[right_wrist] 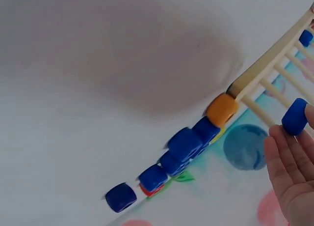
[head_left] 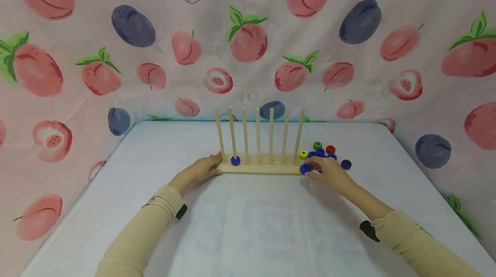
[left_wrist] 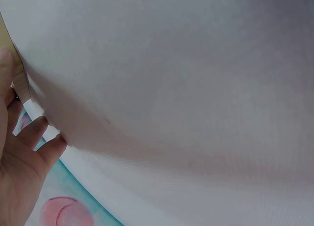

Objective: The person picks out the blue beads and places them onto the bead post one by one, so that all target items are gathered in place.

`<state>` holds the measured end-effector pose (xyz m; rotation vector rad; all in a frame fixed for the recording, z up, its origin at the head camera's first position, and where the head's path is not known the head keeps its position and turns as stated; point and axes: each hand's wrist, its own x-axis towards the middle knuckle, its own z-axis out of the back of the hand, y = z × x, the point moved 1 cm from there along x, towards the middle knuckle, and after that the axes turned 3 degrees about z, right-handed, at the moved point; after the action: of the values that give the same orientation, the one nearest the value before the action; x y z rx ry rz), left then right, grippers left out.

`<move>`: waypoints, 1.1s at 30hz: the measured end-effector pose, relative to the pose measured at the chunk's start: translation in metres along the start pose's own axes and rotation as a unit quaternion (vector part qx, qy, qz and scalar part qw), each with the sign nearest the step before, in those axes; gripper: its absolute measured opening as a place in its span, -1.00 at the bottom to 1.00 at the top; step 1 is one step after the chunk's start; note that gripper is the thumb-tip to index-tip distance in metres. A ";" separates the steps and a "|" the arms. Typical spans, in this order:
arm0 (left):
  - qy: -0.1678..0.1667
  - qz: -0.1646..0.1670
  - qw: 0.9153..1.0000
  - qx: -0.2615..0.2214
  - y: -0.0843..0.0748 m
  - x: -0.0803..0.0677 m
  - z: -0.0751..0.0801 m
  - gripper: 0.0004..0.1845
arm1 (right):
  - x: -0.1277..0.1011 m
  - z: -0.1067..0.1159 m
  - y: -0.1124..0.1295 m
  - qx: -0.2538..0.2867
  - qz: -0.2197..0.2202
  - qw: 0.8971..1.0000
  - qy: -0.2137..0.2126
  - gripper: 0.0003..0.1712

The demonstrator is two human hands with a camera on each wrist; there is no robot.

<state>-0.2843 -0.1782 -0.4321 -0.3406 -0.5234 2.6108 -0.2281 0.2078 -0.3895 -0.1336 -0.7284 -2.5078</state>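
Sleeved arms reached up-frame: left hand (head_left: 203, 168), fingers relaxed, steadied the wooden peg rack (head_left: 258, 166) while right hand (head_left: 327, 172) pinched a blue bead (head_left: 305, 168) beside loose beads (head_left: 323, 151) on the desk (head_left: 248, 225).

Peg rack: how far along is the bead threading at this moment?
Done: one blue bead sits on the second peg of the rack. In hand: the right hand pinches another blue bead; the left hand steadies the rack's end. Left: the loose beads beside the rack.
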 end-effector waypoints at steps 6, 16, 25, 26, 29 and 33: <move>-0.003 0.003 1.000 0.006 -0.002 -0.002 0.003 -0.32 | 0.007 -0.006 0.014 0.007 0.019 1.000 0.008 -0.71; -0.006 -0.003 1.000 0.007 -0.001 0.000 0.002 -0.32 | 0.012 -0.018 0.023 0.011 0.020 0.999 0.026 -0.70; -0.007 -0.016 1.000 0.017 -0.001 0.002 0.001 -0.34 | 0.016 -0.027 0.032 0.014 0.043 0.999 0.004 -0.67; -0.007 -0.017 1.000 0.017 -0.001 0.002 0.001 -0.35 | 0.017 -0.027 0.034 0.015 0.043 0.999 0.003 -0.67; -0.004 -0.014 1.000 0.019 -0.001 0.002 0.001 -0.35 | 0.021 -0.028 0.040 0.012 0.053 0.999 0.001 -0.65; -0.002 -0.010 1.000 0.017 -0.001 0.002 0.001 -0.34 | 0.027 -0.032 0.046 0.021 0.067 0.998 -0.004 -0.66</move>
<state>-0.2857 -0.1771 -0.4315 -0.3190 -0.4815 2.5990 -0.2268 0.1461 -0.3884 -0.1710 -0.7507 -2.3644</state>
